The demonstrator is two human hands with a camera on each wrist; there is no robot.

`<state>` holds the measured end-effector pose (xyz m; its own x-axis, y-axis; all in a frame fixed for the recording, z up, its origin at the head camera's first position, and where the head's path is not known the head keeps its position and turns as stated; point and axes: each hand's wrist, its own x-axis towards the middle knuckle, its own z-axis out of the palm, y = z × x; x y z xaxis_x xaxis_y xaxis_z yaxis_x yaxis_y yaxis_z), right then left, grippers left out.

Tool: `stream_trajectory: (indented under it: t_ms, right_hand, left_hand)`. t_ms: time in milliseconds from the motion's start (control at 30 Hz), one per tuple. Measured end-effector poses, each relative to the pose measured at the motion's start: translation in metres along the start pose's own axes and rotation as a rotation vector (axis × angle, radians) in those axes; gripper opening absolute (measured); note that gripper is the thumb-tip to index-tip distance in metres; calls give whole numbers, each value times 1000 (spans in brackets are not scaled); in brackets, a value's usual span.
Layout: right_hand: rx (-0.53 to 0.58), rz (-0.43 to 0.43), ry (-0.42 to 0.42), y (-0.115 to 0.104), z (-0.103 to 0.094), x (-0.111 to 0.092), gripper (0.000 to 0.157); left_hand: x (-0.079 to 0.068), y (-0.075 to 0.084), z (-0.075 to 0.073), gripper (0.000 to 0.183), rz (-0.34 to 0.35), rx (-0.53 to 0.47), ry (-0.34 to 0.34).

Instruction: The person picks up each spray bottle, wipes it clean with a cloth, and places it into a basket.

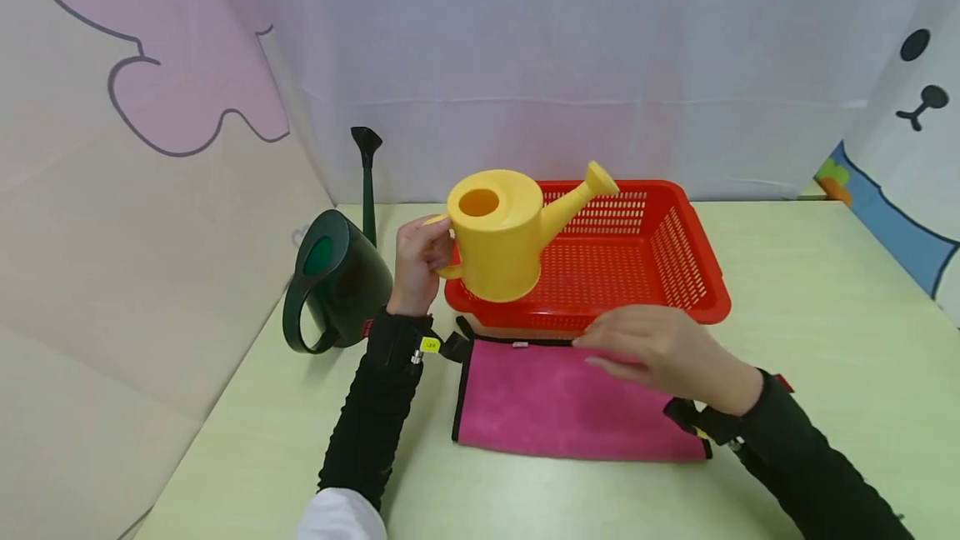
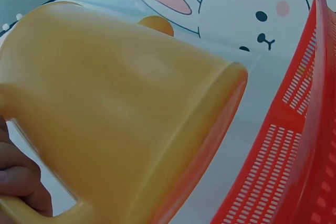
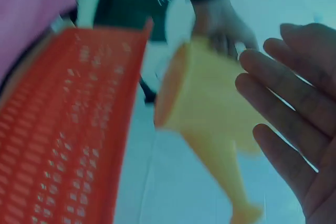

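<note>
A yellow watering can (image 1: 498, 248) is held up in the head view, over the left part of a red perforated basket (image 1: 600, 269). My left hand (image 1: 420, 261) grips it by its handle, and its spout points up to the right. In the left wrist view, curled fingers (image 2: 23, 179) wrap the handle beside the can's body (image 2: 115, 103). My right hand (image 1: 660, 348) hovers over a pink cloth (image 1: 555, 407) with black edging, in front of the basket. Its fingers (image 3: 286, 95) are extended in the right wrist view, holding nothing.
A dark green watering can (image 1: 348, 282) with a long upright spout stands to the left, beside my left forearm. The pale green tabletop (image 1: 817, 340) spreads out to the right. A white curtain (image 1: 600, 48) with cartoon prints hangs along the table's far edge.
</note>
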<state>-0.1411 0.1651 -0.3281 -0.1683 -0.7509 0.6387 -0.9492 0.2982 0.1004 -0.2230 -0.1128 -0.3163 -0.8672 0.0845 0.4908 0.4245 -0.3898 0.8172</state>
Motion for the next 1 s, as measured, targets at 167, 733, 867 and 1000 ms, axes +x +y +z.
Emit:
stream_trajectory:
  t_ms: [167,733,867,1000]
  right_hand:
    - [-75,-154,-392,-13,20,1,27]
    - [-251,-416,-834,8,73,-11,76]
    - [-254,-421,-829,7,77,-9,70]
    - [-265,-430,-807,6,78,-9,65]
  left_hand:
    - [1,-1,6,36,-28,-29,-3]
    - [-6,-2,15,34,-137,14,-97]
    - [-7,-2,16,34,-133,28,-92]
    - [-7,-2,16,34,-137,35,-82]
